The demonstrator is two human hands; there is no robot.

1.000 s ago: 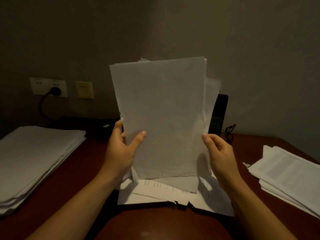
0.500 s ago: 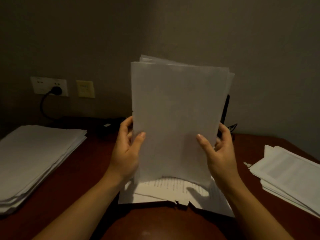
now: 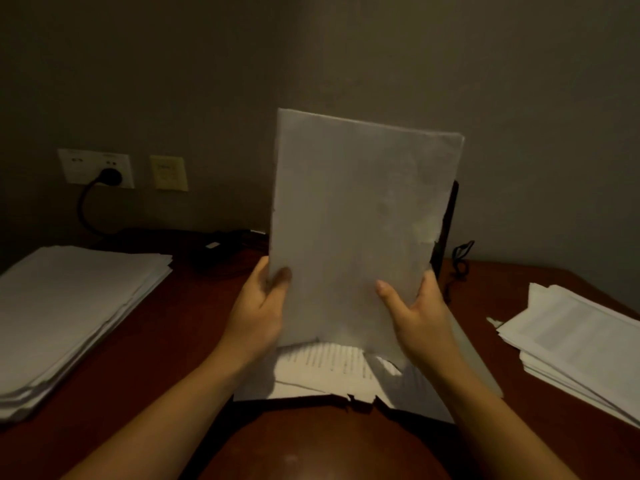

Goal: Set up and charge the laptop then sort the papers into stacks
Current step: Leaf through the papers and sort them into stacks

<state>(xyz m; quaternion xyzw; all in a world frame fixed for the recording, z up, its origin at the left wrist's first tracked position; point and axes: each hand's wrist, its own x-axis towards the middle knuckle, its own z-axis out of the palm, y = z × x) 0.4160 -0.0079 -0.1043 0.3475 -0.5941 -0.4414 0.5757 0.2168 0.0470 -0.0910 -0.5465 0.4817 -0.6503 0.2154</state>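
I hold a sheaf of white papers (image 3: pixel 356 216) upright in front of me, its blank side towards me. My left hand (image 3: pixel 258 311) grips its lower left edge, thumb on the front. My right hand (image 3: pixel 414 313) grips the lower right edge the same way. Under the sheaf lie printed sheets (image 3: pixel 325 368), some torn, on top of the open laptop (image 3: pixel 446 223); only the screen's dark right edge shows behind the papers. A tall stack of blank papers (image 3: pixel 69 313) lies at the left and a stack of printed papers (image 3: pixel 571 344) at the right.
The desk (image 3: pixel 180 327) is dark red wood against a grey wall. A black plug sits in the wall socket (image 3: pixel 97 168), its cable running down to a black charger brick (image 3: pixel 221 247) at the back. A thin black cable (image 3: pixel 460 258) hangs right of the laptop.
The loose, fanned sheets in my hands have been squared into one even sheaf, which has shifted to the right and sunk lower. Both hands moved right with it.
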